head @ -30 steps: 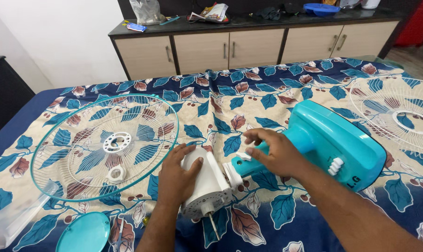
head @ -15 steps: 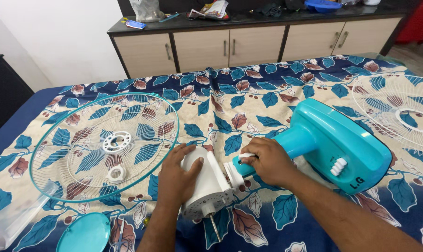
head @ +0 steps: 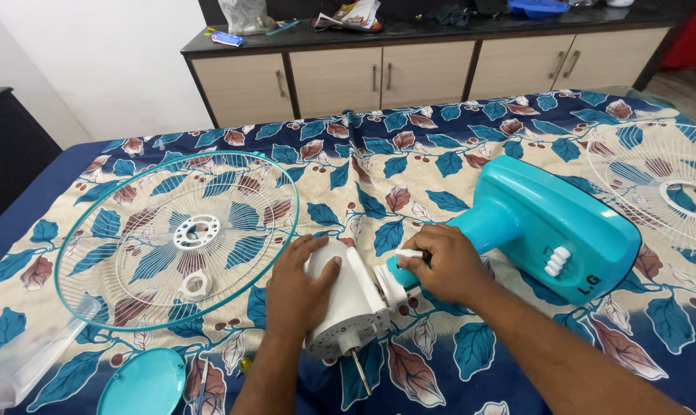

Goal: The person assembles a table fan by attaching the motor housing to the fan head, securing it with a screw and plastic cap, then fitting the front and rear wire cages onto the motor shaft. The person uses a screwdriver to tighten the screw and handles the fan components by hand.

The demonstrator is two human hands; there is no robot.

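1. My left hand (head: 300, 288) lies flat and open on top of the white motor housing (head: 346, 296), palm down, fingers spread over its curved shell.
2. The motor housing rests on the bed (head: 379, 173), close to the near edge and about midway along it. Its metal shaft (head: 360, 370) points toward that near edge.
3. My right hand (head: 442, 263) is closed around the joint where the motor housing meets the neck of the teal fan base (head: 551, 228). A small white part (head: 409, 253) shows between the fingertips.
4. The fan base lies on its side, just to the right of the motor housing, with a row of white buttons (head: 554, 261) facing up.
5. A round wire guard (head: 175, 238) with a teal rim lies flat toward the left edge of the bed, just beside my left hand.
6. A second wire guard (head: 663, 184) lies at the right edge, well apart from both hands.
7. A teal round cap (head: 140, 383) sits at the near left corner.
8. A cabinet (head: 409, 69) stands beyond the far edge of the bed.
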